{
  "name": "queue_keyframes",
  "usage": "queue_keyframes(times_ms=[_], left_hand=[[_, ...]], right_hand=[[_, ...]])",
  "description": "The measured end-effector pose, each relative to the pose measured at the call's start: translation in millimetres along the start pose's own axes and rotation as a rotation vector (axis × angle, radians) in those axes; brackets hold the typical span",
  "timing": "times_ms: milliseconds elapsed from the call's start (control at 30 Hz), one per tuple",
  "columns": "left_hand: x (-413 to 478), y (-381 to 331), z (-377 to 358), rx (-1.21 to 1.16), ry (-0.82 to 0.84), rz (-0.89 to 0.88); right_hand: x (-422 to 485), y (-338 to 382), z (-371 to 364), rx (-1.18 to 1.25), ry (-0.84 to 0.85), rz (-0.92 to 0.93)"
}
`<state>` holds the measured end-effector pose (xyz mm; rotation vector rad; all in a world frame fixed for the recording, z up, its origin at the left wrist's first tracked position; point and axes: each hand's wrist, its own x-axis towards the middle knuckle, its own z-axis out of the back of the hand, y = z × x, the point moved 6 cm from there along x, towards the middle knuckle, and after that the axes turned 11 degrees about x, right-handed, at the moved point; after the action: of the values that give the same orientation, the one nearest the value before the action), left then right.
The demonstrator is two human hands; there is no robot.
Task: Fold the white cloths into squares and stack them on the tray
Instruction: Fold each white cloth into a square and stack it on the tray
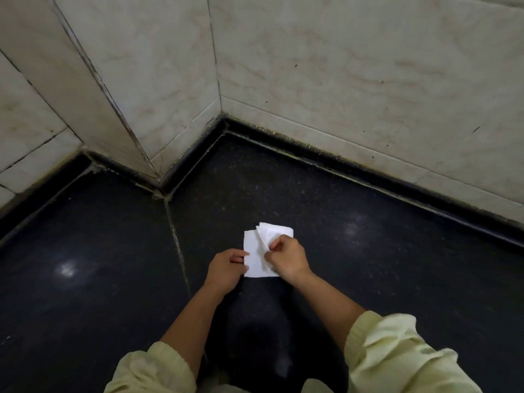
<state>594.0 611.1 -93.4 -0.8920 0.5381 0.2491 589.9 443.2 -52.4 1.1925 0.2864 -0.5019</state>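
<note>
**Two hands hold a half-folded white cloth on a dark surface in a tiled corner**

At the far left, a pale marbled tile wall [34, 109] rises behind a dark, speckled, glossy surface [99, 222]; whether that surface is a floor or a low table cannot be told from this angle. A soft patch of reflected light [68, 269] lies on it at the left. A black skirting strip [192, 163] runs along the foot of the wall and bends round a jutting corner. From that corner a pale grout seam [178, 245] crosses the surface toward the viewer.

Just right of the seam, the left hand [226, 269] reaches out from a pale yellow sleeve [150, 370]. Its thumb and fingers are closed on the near left edge of the white cloth [252, 245].

The cloth lies flat on the dark surface near the middle of the view, well apart from the wall. Its left part is a smooth rectangle. Its far right part is bunched into loose folded layers raised a little off the rest.

The right hand [287, 258] rests on the cloth's right side, its fingers curled in and pinching one of those raised layers. The two hands are close together, with only a strip of cloth between them. The right forearm runs back to a second pale yellow sleeve [397, 355] at the near right. Beyond it, another dim reflection [353, 229] shows on the surface.
</note>
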Motion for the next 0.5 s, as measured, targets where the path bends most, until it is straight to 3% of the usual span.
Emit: queue_keyframes(times_ms=[200,500], left_hand=[[-3.3,3.5,1.3,-0.045,-0.004,-0.003],[-3.5,6.0,2.5,-0.074,-0.008,0.0]], right_hand=[[4.3,-2.9,-25.4,-0.145,0.04,-0.032],[4.8,-11.1,-40.1,-0.113,0.09,-0.024]])
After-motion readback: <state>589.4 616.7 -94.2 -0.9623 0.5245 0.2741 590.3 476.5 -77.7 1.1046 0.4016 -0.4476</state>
